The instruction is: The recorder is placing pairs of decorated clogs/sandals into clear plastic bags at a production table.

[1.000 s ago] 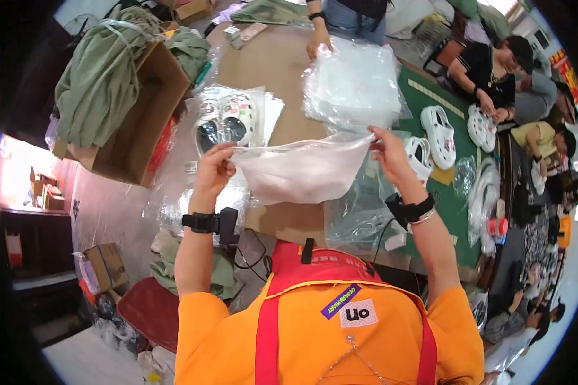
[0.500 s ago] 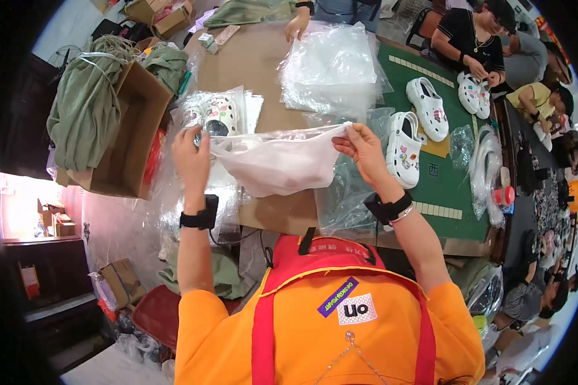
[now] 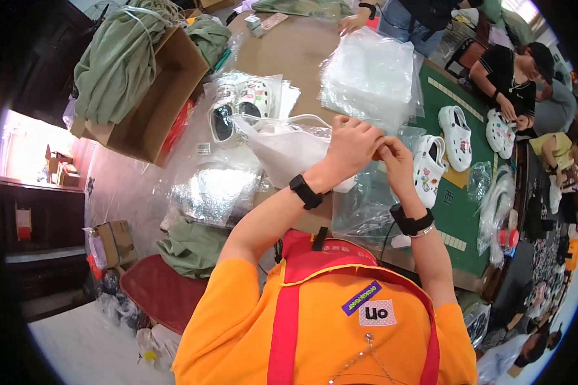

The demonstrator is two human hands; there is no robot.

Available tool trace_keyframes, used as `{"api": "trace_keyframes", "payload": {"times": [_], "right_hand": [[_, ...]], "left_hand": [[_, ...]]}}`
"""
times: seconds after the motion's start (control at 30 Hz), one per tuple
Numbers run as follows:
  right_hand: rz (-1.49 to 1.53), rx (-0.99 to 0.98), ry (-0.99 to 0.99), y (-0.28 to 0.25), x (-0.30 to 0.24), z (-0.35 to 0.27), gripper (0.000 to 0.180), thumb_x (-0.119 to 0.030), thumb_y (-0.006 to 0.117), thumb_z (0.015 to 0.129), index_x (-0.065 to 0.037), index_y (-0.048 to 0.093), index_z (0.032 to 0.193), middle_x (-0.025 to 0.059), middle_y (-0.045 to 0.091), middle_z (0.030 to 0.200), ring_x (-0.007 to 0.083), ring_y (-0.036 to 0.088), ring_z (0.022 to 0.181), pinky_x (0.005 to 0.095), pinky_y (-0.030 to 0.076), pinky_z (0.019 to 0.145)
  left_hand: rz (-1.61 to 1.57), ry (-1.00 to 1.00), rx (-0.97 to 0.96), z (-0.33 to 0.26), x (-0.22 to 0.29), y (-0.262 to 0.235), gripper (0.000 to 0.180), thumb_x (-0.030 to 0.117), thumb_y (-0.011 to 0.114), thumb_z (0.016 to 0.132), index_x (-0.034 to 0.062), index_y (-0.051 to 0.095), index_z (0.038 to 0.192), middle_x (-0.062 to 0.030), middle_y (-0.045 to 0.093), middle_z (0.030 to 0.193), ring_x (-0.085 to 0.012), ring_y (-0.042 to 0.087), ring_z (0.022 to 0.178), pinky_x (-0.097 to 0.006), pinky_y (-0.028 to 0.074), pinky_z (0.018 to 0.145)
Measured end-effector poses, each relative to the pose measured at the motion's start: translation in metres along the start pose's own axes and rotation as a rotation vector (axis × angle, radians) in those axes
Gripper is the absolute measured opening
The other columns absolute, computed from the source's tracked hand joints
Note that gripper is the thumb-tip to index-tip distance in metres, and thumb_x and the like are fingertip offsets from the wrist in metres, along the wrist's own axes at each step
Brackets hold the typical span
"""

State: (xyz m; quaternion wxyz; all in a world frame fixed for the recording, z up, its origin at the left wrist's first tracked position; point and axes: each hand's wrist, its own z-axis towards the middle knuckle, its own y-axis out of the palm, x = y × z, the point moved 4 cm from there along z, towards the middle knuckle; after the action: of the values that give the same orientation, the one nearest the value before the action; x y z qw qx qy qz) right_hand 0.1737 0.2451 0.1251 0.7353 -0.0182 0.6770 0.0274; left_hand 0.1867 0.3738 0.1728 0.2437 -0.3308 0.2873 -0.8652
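A whitish, half-clear plastic bag (image 3: 282, 154) hangs over the table in front of me, its rim gaping at the left end. What fills it is hard to make out. My left hand (image 3: 352, 149) is closed at the bag's right end, its back toward me. Right beside it, my right hand (image 3: 395, 163) pinches the same corner, fingertips meeting those of the left. Beyond the bag's left end lies a pair of white clogs (image 3: 253, 99) with colourful charms, in clear wrapping. A white clog (image 3: 428, 172) stands just right of my right hand.
A stack of clear bags (image 3: 369, 74) lies at the far side, near another person's hand (image 3: 351, 24). One more clog (image 3: 456, 138) stands on the green mat (image 3: 459, 196). At left is an open cardboard box (image 3: 154, 96) with green cloth. A seated person (image 3: 510, 83) handles clogs at right.
My left hand has let go of the bag's left end and crossed to its right end, meeting my right hand. The whole view has shifted, with the table things appearing further right.
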Motion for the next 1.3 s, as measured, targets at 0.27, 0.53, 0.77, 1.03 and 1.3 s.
{"api": "trace_keyframes", "payload": {"times": [0.27,0.53,0.77,1.03,1.3], "right_hand": [[-0.074,-0.012,0.04,0.008,-0.008,-0.002,0.011,-0.009,0.051,0.086,-0.001,0.058,0.091,0.0033,0.061,0.081,0.0115,0.06,0.075,0.0221,0.045,0.062],[-0.106,-0.117,-0.095,0.021,-0.02,-0.02,0.009,-0.004,0.052,0.084,0.0,0.057,0.089,0.0038,0.059,0.08,0.0119,0.059,0.073,0.0236,0.046,0.062],[-0.318,-0.268,-0.3,0.044,-0.041,-0.052,0.014,0.003,0.057,0.073,0.0,0.057,0.086,0.0108,0.06,0.081,0.0223,0.059,0.075,0.0278,0.047,0.065],[-0.309,-0.608,-0.28,0.052,-0.052,-0.087,0.014,-0.001,0.06,0.074,-0.003,0.058,0.087,0.0091,0.059,0.09,0.0245,0.06,0.077,0.0287,0.048,0.066],[-0.209,-1.033,-0.201,0.076,-0.029,-0.118,0.013,-0.008,0.055,0.076,-0.005,0.056,0.089,0.0067,0.056,0.094,0.0255,0.056,0.081,0.0326,0.045,0.07]], "left_hand": [[0.136,0.089,-0.03,-0.001,-0.002,-0.012,0.013,0.021,0.054,0.081,0.0096,0.053,0.075,-0.0027,0.056,0.071,-0.0197,0.054,0.072,-0.036,0.032,0.08],[0.116,0.199,-0.104,-0.019,0.0,-0.028,0.014,0.02,0.058,0.076,0.0105,0.05,0.07,-0.0018,0.051,0.067,-0.0195,0.053,0.068,-0.034,0.036,0.074],[0.059,0.293,-0.163,-0.055,0.016,-0.065,0.017,0.019,0.063,0.07,0.0086,0.049,0.069,-0.0032,0.05,0.067,-0.0194,0.051,0.066,-0.031,0.04,0.063],[-0.117,0.092,-0.189,-0.129,0.016,-0.116,0.014,0.015,0.062,0.07,0.0059,0.052,0.072,-0.004,0.046,0.064,-0.019,0.049,0.062,-0.03,0.038,0.059],[-0.087,-0.394,-0.667,-0.187,-0.015,-0.093,0.048,0.007,0.057,0.071,0.0048,0.043,0.117,-0.0129,0.051,0.089,-0.0315,0.051,0.081,-0.039,0.041,0.07]]}}
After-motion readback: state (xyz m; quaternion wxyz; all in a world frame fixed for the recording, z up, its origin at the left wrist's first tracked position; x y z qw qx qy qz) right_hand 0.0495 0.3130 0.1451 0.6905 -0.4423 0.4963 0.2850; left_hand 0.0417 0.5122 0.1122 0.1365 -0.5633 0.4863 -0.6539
